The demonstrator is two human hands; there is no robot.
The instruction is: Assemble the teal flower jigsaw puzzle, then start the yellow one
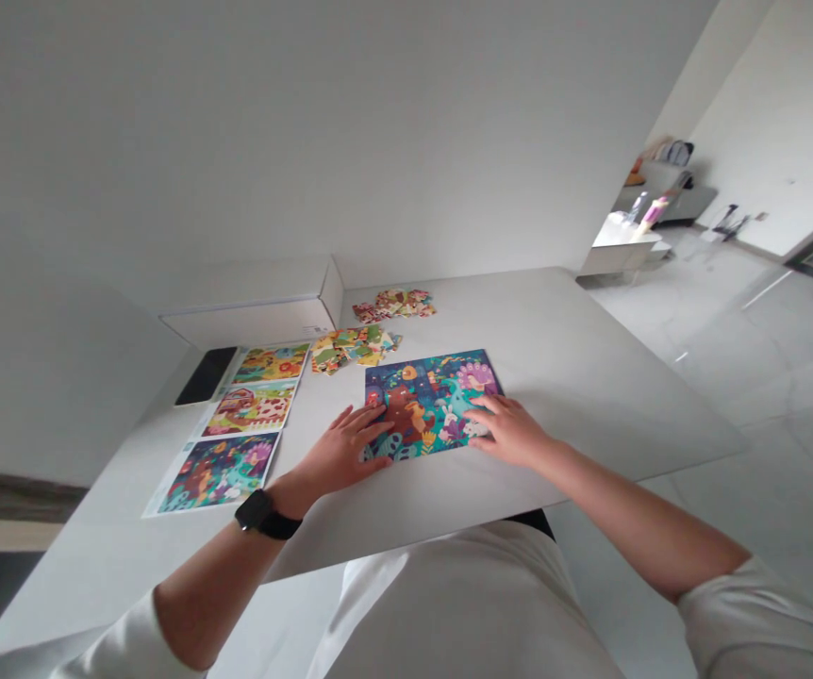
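A jigsaw puzzle [424, 410] with a dark blue animal scene lies flat on the white table in front of me. My left hand [350, 448] rests along its left edge, fingers spread, a black watch on the wrist. On the opposite side, my right hand [509, 429] lies over the lower right edge with its fingers apart. Left of the puzzle, a printed sheet [194, 443] shows three pictures; the lowest matches the puzzle's scene. Behind the puzzle sit a pile of yellow-green puzzle pieces [356, 347] and a pile of reddish pieces [399, 304].
A long white box [257, 316] stands against the wall at the back left of the table [576, 377]. A black phone [207, 375] lies beside the sheet. Beyond the table's right end are a tiled floor [746, 377] and a low white surface with bottles [625, 231].
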